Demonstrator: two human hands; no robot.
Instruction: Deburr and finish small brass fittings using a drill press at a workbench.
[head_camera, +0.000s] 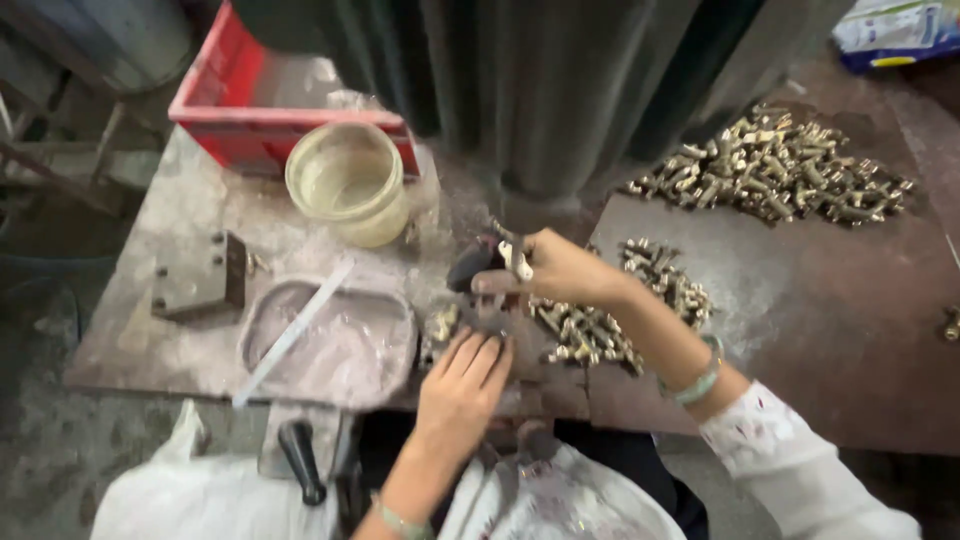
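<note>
My right hand is raised over the metal workbench and grips a small tool with a dark knob and a pale metal tip. My left hand lies flat, fingers together, at the bench's near edge, pressing down beside a few small brass fittings. A loose heap of brass fittings sits just right of both hands, under my right wrist. Whether my left hand holds a part beneath its fingers is hidden.
A larger pile of brass fittings lies at the far right. A cream plastic tub and a red crate stand at the back left. A shallow grey tray with a white strip and a steel block are at the left.
</note>
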